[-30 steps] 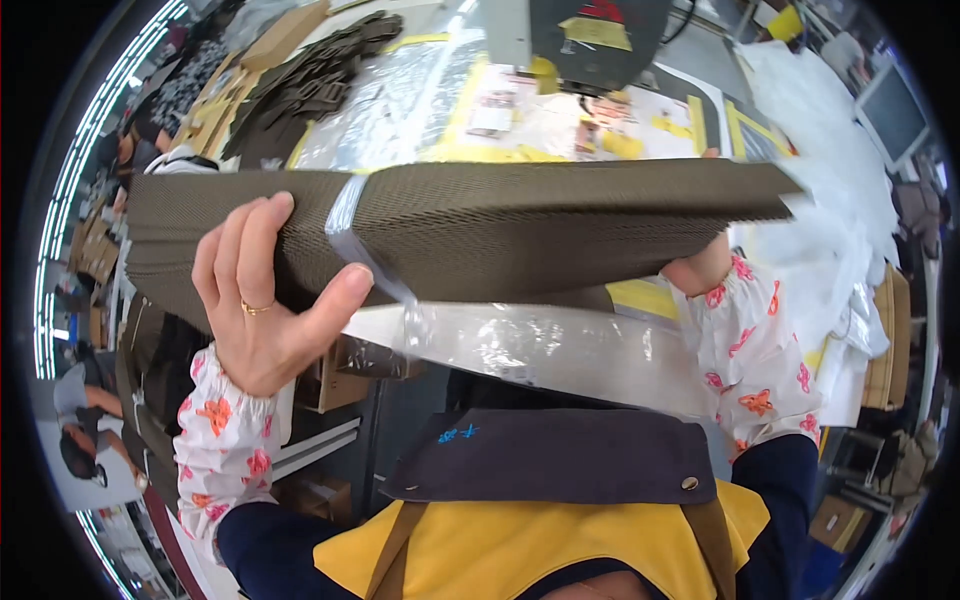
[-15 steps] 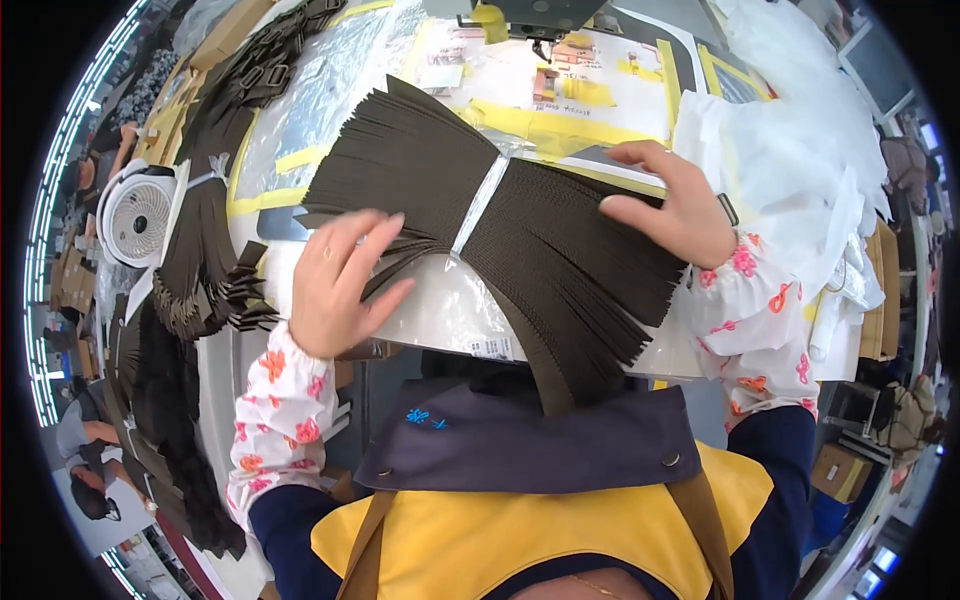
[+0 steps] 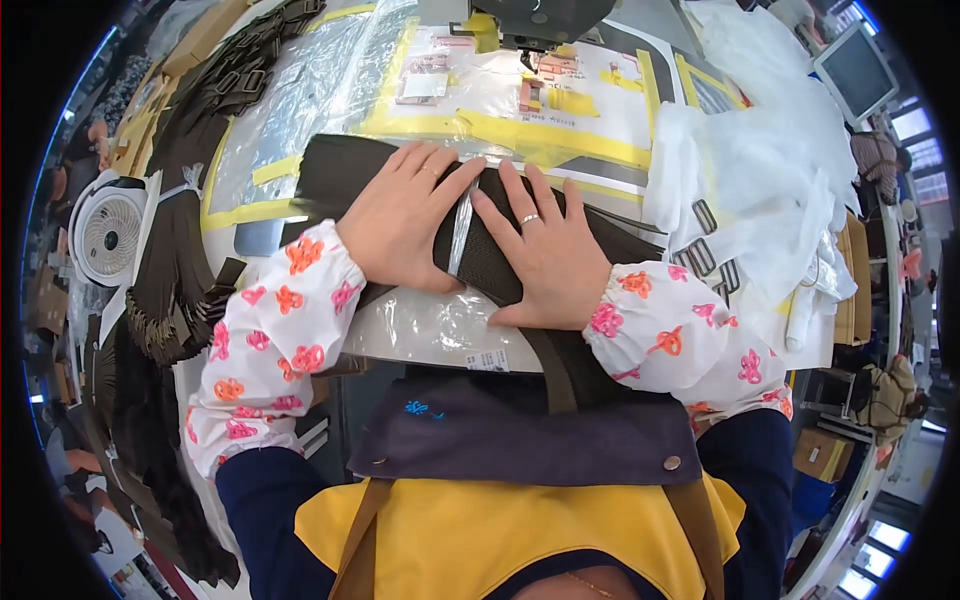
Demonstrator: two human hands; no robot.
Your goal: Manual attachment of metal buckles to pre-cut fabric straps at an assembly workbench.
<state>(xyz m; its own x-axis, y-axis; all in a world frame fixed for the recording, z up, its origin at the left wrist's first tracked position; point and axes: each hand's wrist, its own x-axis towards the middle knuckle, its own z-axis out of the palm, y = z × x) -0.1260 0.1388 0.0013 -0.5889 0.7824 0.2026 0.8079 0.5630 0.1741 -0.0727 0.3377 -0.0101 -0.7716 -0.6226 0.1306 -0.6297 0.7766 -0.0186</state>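
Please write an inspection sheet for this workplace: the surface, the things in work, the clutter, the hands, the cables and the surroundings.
Surface: worktable covered with clear plastic film and yellow tape strips.
Job's things: bundle of dark brown straps, tied with a clear band, lies flat on the table.
Clutter: white fabric pile at right; heaps of dark strap pieces at left; small parts under a black machine head.
Hands: left hand and right hand both press flat on the bundle, fingers spread, either side of the band.
Cables: nothing seen.
Surroundings: small white fan at left; monitor at upper right; cardboard boxes at right.
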